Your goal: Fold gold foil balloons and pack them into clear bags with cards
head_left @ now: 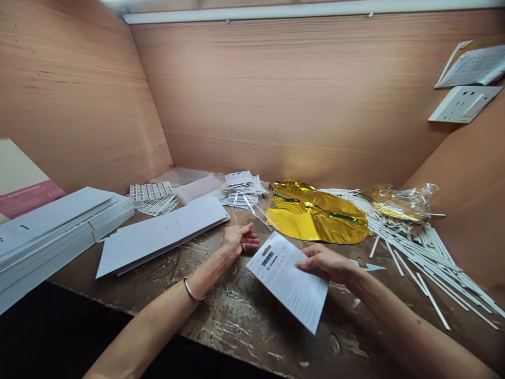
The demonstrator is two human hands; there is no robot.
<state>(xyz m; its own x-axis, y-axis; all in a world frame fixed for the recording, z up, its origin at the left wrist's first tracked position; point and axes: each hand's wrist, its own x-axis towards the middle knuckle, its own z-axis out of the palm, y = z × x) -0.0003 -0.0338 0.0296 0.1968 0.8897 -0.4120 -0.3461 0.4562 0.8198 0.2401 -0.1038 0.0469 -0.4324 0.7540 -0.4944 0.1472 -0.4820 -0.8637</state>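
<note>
My right hand (325, 261) grips a white printed card (290, 279) by its right edge, thumb on top. The card is tilted over the table, and a hang hole, a dark barcode-like label and small print show on its face. To its left, my left hand (240, 239) is closed, thumb against curled fingers; whatever it may hold is too small to make out. A metal bangle (193, 289) circles that wrist. Just beyond both hands lie flat gold foil balloons (315, 213). Thin white strips (256, 210) run from a pile of small packets (242, 187) toward my left hand.
Large stacks of white cards (59, 226) and a smaller stack (165, 231) lie left. Sticker sheets (153, 196) and clear plastic bags (201, 187) sit behind. White sticks (418, 258) spread right, under a bagged gold item (402, 202). Wooden panels (276, 95) enclose the worn table (221, 321).
</note>
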